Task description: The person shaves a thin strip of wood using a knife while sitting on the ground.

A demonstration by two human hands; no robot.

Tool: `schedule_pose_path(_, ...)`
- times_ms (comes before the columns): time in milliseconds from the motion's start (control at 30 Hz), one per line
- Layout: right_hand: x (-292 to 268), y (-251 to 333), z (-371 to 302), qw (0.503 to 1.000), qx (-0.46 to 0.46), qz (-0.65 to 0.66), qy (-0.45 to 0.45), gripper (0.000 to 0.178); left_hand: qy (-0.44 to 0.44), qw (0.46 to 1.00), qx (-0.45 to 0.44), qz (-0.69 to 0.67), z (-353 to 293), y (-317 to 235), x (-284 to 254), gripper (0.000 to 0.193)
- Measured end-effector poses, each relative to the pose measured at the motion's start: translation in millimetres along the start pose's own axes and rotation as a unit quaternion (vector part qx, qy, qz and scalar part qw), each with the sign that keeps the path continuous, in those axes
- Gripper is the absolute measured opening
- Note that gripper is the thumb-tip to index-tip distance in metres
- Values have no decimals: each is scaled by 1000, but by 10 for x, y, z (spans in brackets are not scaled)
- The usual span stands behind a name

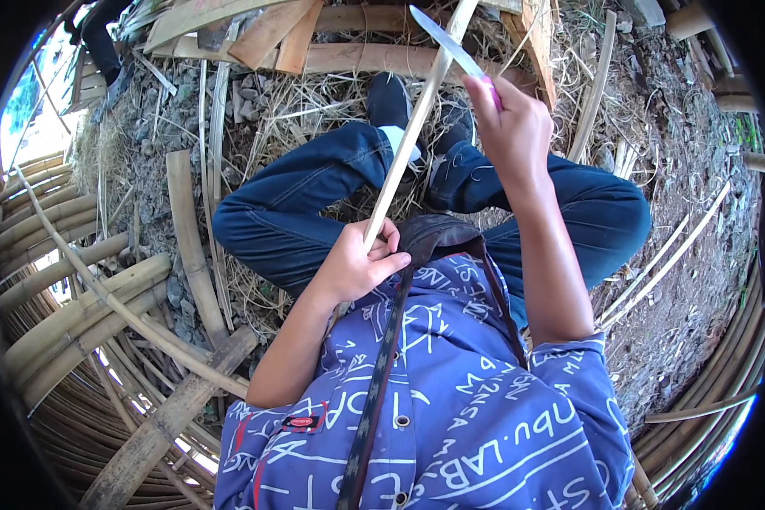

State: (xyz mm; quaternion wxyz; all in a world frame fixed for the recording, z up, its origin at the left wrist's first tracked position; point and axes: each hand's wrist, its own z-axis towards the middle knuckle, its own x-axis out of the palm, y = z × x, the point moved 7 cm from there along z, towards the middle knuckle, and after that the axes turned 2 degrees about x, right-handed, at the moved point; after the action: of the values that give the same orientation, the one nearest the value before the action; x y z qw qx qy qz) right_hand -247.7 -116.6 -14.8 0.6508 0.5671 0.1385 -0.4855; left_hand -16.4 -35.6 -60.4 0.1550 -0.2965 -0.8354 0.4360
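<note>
My left hand (pixel 367 262) is closed around the lower end of a long, pale bamboo strip (pixel 410 140), close to my belly. From there the strip slants up and away to the top of the view. In my right hand (pixel 512 127) is a knife (pixel 447 42) with a pink handle, gripped in a fist. Its blade points up and left and crosses the strip near the far end; whether the edge touches the strip I cannot tell.
Bamboo boards (pixel 382 59) lie beyond my feet, with shavings (pixel 297 127) strewn on the ground. At left stand a bamboo slat (pixel 194 229) and a stack of bamboo poles (pixel 85 314). Thin strips (pixel 667 255) lie on the soil at right. A small bag (pixel 433 234) rests at my lap.
</note>
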Motion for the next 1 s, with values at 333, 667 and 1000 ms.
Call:
schedule_pose_path(333,120,187,22,996,-31,-13,81,48,-3,1000,-1,29,-3,-55,46,26)
schedule_pose_path(667,90,189,253,997,-49,-46,26,46,-4,1000,12,-3,14,-81,34,29)
schedule_pose_path(1000,60,85,458,983,-115,-133,-59,47,2,1000,20,11,3,-14,24,29)
